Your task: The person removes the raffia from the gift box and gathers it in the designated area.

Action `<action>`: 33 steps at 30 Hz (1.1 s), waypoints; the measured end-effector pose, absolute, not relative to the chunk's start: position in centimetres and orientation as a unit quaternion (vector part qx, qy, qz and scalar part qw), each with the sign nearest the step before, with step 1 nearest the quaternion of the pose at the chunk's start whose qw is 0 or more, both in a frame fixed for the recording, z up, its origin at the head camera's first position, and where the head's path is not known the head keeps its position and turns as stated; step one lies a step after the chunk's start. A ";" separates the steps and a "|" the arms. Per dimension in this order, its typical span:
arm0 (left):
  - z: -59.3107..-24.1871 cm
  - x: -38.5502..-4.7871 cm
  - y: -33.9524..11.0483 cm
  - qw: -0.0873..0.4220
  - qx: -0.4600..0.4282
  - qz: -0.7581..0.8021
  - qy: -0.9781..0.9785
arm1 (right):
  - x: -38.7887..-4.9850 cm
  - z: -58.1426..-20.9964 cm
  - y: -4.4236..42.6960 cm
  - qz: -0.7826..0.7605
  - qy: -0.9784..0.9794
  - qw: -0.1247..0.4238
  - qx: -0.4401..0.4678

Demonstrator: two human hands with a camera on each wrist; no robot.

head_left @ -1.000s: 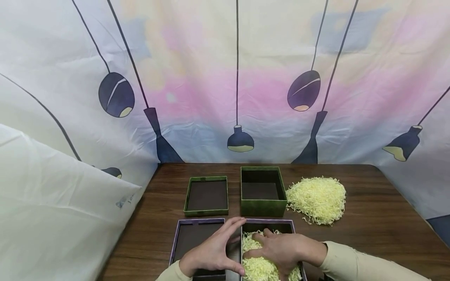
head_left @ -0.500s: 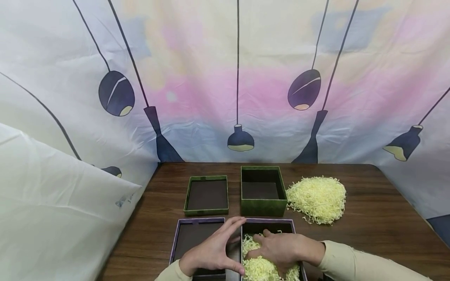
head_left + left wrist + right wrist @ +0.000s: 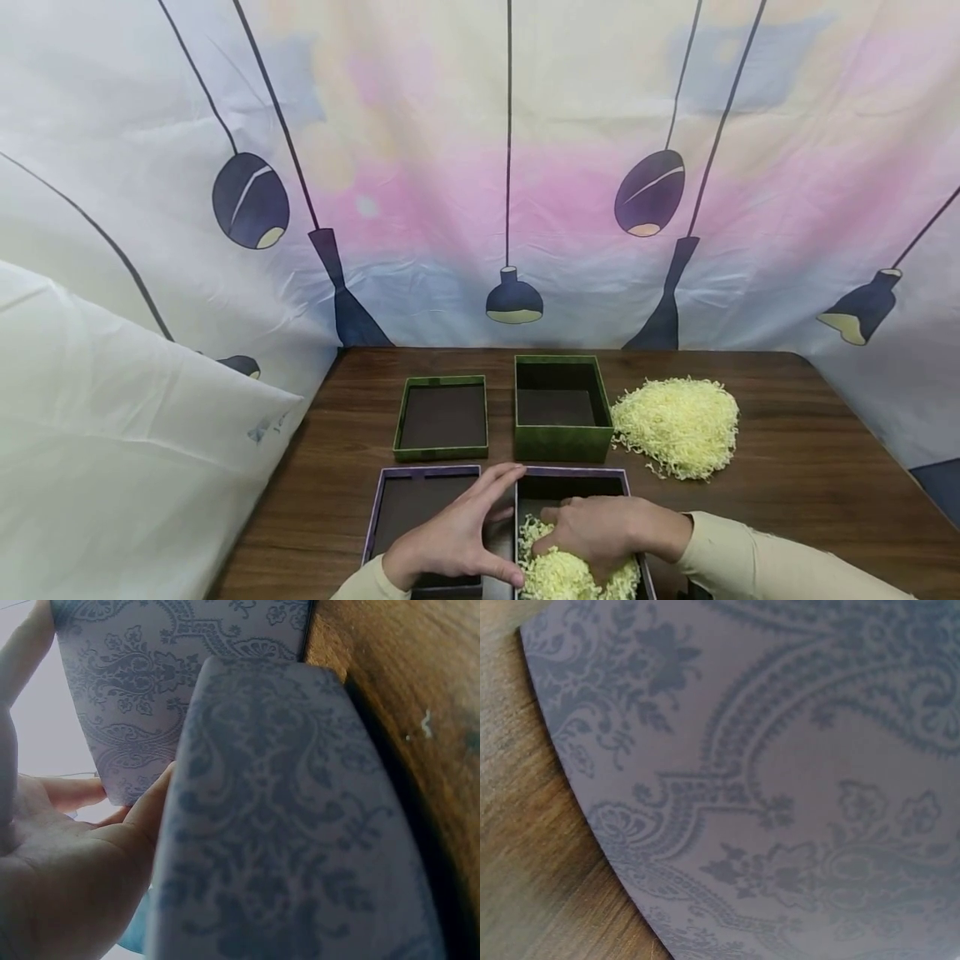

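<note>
A purple-edged box (image 3: 573,472) stands at the table's near side, with pale yellow shredded paper (image 3: 562,575) heaped in its near part. Inside it my right hand (image 3: 596,529) grips into the shredded paper with curled fingers; the fingertips are buried. My left hand (image 3: 457,533) is at the box's left wall, fingers extended and thumb apart, fingertips at the rim. In the left wrist view the left hand (image 3: 75,855) touches the box's patterned outer wall (image 3: 127,697). The right wrist view has only a patterned box wall (image 3: 780,787); no hand is visible there.
The shallow purple-edged lid (image 3: 408,508) lies left of the box, partly under the left forearm. Behind are a shallow green lid (image 3: 442,417), a deep green box (image 3: 562,442) and a pile of shredded paper (image 3: 678,425) on the wooden table (image 3: 787,450).
My right hand's fingers have curled in and drawn the shredded paper toward the near side, baring the box's dark far end. The left hand has stayed put.
</note>
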State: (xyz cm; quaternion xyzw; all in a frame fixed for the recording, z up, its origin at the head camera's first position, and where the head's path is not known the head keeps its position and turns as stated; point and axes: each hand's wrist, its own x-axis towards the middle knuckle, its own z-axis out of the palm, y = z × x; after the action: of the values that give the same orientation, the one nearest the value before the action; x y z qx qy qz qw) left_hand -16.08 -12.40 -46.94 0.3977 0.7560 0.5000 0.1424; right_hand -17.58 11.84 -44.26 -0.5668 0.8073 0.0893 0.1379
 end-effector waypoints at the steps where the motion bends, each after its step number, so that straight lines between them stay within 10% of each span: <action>1: -46.9 -16.1 -12.4 0.144 0.397 0.501 0.756 | -17.7 -44.2 11.9 0.088 0.806 0.138 -0.569; 33: -46.9 -16.1 -12.5 0.141 0.405 0.500 0.752 | -19.0 -40.1 13.7 -0.020 0.814 0.148 -0.562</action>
State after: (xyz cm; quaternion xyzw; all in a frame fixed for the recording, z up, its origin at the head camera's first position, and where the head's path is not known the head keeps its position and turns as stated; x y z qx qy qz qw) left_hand -16.09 -12.54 -46.89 0.4051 0.7524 0.5000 0.1408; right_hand -19.03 13.74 -40.11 -0.5620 0.8135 -0.0198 0.1481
